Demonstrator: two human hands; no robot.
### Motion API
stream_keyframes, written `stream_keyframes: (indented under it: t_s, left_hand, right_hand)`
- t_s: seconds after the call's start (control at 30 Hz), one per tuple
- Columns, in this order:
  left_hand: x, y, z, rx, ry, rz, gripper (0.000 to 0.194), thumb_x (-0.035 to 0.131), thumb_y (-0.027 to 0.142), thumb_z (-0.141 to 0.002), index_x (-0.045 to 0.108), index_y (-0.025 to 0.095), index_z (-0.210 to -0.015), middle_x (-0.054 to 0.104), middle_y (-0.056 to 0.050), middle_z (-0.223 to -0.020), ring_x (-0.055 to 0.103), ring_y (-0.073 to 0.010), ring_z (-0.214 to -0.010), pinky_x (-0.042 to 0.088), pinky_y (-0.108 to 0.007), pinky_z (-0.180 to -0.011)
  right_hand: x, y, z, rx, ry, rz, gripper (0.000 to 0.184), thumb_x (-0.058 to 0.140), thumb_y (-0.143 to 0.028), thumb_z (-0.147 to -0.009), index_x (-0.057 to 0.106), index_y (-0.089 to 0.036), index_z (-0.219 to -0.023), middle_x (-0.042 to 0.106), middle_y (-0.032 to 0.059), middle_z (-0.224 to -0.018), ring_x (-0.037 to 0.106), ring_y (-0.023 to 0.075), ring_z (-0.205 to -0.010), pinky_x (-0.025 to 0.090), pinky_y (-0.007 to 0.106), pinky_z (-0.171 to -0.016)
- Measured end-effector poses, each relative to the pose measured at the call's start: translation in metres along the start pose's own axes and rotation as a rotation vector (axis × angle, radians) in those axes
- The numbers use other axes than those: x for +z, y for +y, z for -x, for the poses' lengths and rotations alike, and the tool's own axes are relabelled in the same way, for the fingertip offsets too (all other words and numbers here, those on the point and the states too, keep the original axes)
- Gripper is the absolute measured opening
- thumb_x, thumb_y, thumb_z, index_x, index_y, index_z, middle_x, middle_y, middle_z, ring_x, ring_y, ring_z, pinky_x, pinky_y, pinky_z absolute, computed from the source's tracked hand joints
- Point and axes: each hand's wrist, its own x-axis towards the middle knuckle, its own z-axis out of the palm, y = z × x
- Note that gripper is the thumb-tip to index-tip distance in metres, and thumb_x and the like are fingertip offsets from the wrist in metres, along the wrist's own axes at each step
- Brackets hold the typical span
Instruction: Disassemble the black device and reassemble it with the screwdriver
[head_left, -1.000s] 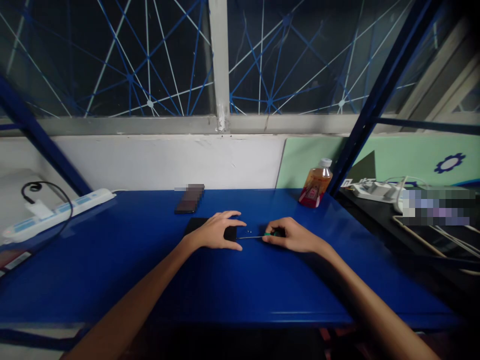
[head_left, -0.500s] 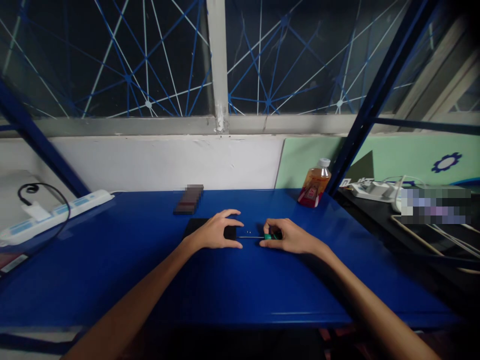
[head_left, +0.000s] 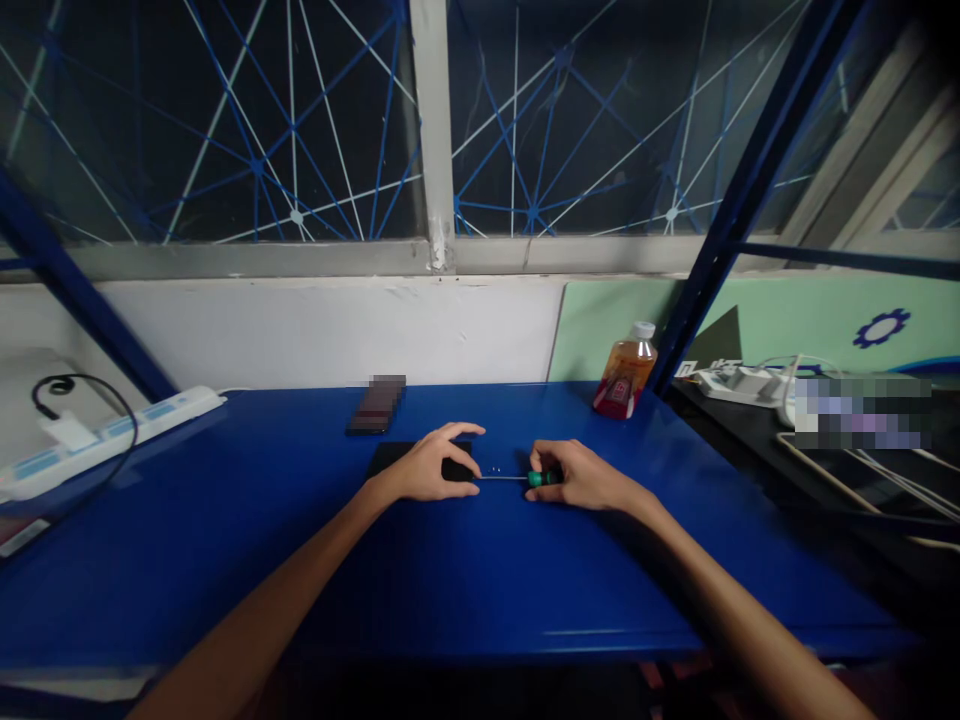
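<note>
A screwdriver with a green and black handle lies level, its thin metal shaft pointing left. My right hand is closed around the handle with thumb and fingers. The shaft's tip reaches the right end of a flat black box-like object, partly covered by my left hand. That hand rests over the object, thumb and fingers spread apart, one fingertip close to the screwdriver's tip. Whether this finger touches the tip, I cannot tell. Just behind the shaft, a few tiny shiny pieces, perhaps screws, lie on the blue table.
At the table's back stands a bottle of reddish drink. A dark, partly blurred slab lies behind the black object. A white power strip with a plugged cable is at left. Blue frame posts rise at the sides; cables lie right.
A finger of my left hand has curled down to the screwdriver's tip. My right fingers have shifted on the handle, showing more green. The view has moved slightly.
</note>
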Motion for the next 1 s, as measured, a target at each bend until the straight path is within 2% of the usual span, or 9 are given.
stream_keyframes:
  t_s: [0.23,0.37,0.53,0.7,0.8,1.0]
  left_hand:
    - [-0.002,0.005,0.000,-0.011,-0.009,-0.013,0.014,0.071,0.036,-0.078,0.076,0.029,-0.089,0.043,-0.002,-0.145,0.044,-0.0298,-0.129,0.036,-0.048,-0.107]
    - [-0.001,0.007,-0.001,-0.012,-0.010,-0.024,0.011,0.069,0.032,-0.078,0.075,0.027,-0.086,0.043,-0.002,-0.145,0.043,-0.0291,-0.130,0.035,-0.048,-0.107]
    - [0.000,0.009,-0.002,-0.040,-0.016,0.003,0.008,0.066,0.028,-0.079,0.073,0.024,-0.082,0.043,-0.003,-0.145,0.046,-0.0302,-0.127,0.039,-0.048,-0.102]
    - [0.002,0.012,-0.004,-0.095,0.024,0.039,0.010,0.065,0.029,-0.080,0.073,0.023,-0.078,0.046,-0.004,-0.142,0.051,-0.0288,-0.123,0.039,-0.047,-0.102]
    - [0.004,0.012,-0.005,-0.129,0.040,0.011,0.013,0.066,0.033,-0.081,0.073,0.023,-0.076,0.047,-0.004,-0.141,0.048,-0.0297,-0.126,0.037,-0.047,-0.104]
    - [0.005,0.010,-0.007,-0.175,0.061,0.010,0.020,0.064,0.040,-0.085,0.074,0.024,-0.080,0.049,-0.004,-0.139,0.052,-0.0280,-0.121,0.038,-0.046,-0.104]
  right_hand:
    - [-0.005,-0.001,0.002,-0.015,0.053,-0.001,0.034,0.055,-0.051,-0.088,0.060,-0.019,-0.080,0.059,-0.0008,-0.065,0.045,0.0110,-0.055,0.028,0.025,-0.054]
    - [-0.007,0.003,0.001,-0.047,0.050,0.021,0.034,0.061,-0.052,-0.084,0.065,-0.018,-0.079,0.062,0.0010,-0.071,0.049,0.0124,-0.060,0.031,0.026,-0.057]
    - [-0.008,0.006,-0.001,-0.092,0.155,0.027,0.031,0.072,-0.048,-0.076,0.065,-0.019,-0.081,0.063,0.0021,-0.080,0.052,0.0144,-0.068,0.035,0.026,-0.061]
    - [-0.012,0.008,0.001,-0.082,0.205,-0.042,0.030,0.071,-0.048,-0.077,0.063,-0.018,-0.080,0.064,0.0023,-0.080,0.053,0.0143,-0.068,0.036,0.027,-0.062]
    - [-0.016,0.010,0.003,-0.059,0.249,-0.084,0.033,0.068,-0.050,-0.078,0.061,-0.018,-0.074,0.061,0.0014,-0.075,0.051,0.0135,-0.065,0.036,0.027,-0.060]
    - [-0.021,0.015,0.003,-0.056,0.333,-0.093,0.036,0.065,-0.053,-0.080,0.059,-0.018,-0.071,0.060,0.0020,-0.074,0.051,0.0140,-0.066,0.038,0.028,-0.061]
